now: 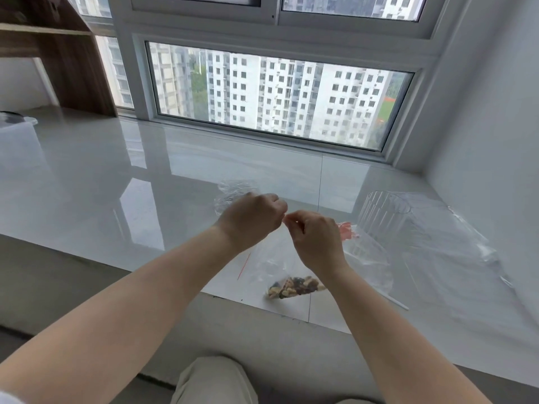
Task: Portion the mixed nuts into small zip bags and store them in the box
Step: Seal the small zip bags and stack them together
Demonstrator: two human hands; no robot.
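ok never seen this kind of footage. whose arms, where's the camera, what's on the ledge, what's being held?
No machine here: a person works with bare hands. The single picture comes from a wide-angle camera on their head, looking forward and down, so the arms reach in from the bottom edge. The left hand and right hand pinch the top edge of a clear zip bag, which hangs down with mixed nuts in its bottom. Whether the seal is shut cannot be told. On the glossy white ledge lie a ribbed clear container tipped on its side, crumpled clear plastic behind the hands, and a clear box far left.
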